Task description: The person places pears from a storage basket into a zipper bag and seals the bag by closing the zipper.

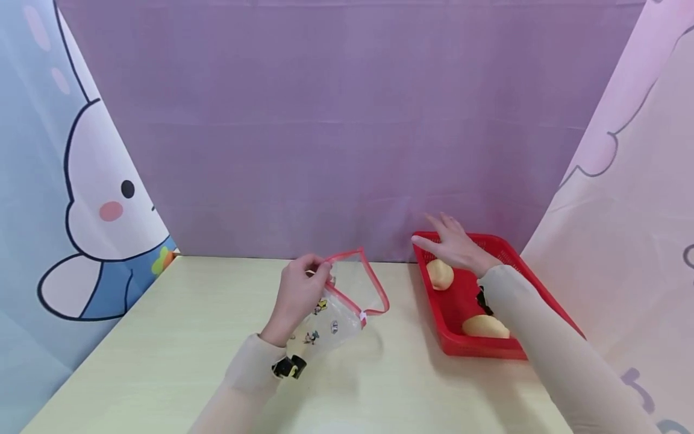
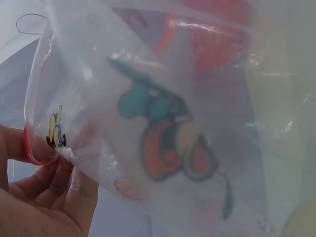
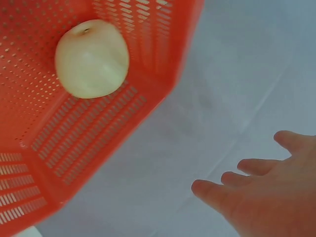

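The left hand [image 1: 300,292] is pinching a clear bag [image 1: 336,328] near the desk's [image 1: 195,337] far edge while the right hand [image 1: 458,246], fingers spread, is hovering by a red basket [image 1: 472,348] of fruit [image 1: 440,275] along the right edge.

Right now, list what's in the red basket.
A pale, round fruit and a yellow item partly behind the near rim; the right arm hides part of the inside.
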Motion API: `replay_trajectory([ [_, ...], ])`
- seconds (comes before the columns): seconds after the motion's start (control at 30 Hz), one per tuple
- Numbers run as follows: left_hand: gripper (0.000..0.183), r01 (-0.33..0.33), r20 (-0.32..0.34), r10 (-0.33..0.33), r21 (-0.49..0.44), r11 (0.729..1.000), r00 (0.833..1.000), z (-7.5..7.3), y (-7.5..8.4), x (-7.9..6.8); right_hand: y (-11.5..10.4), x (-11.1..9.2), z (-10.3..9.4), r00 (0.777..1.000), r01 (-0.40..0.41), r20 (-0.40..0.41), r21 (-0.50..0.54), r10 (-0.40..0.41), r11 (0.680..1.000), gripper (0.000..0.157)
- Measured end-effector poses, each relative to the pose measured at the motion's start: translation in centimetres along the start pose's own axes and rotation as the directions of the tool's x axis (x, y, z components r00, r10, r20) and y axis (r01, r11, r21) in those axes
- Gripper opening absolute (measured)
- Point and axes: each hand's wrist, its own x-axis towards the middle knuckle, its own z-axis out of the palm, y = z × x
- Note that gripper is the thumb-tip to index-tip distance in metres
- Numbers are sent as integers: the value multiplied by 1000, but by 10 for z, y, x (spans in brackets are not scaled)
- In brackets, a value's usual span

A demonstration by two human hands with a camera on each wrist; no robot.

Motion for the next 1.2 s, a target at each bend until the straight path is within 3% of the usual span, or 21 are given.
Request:
replay_trajectory([
  [0.23,17,28,-6,-28,6,1000,1000,-1,1,-4,10,8,4,1000,14,17,8,-14,1000,93],
  [0.5,17,7,-12,-7,4,1000,1000,6,5,-5,29,16,5,1000,21,8,-24,-21,999,94],
  [0.77,15,-11,-4,11,14,1000,1000,14,8,-4,57,20,10,998,-51,20,-65,52,997,96],
  [1.2,14,-14,-4,14,25,1000,1000,10,8,-8,67,27,20,990,-109,87,-63,115,992,81],
])
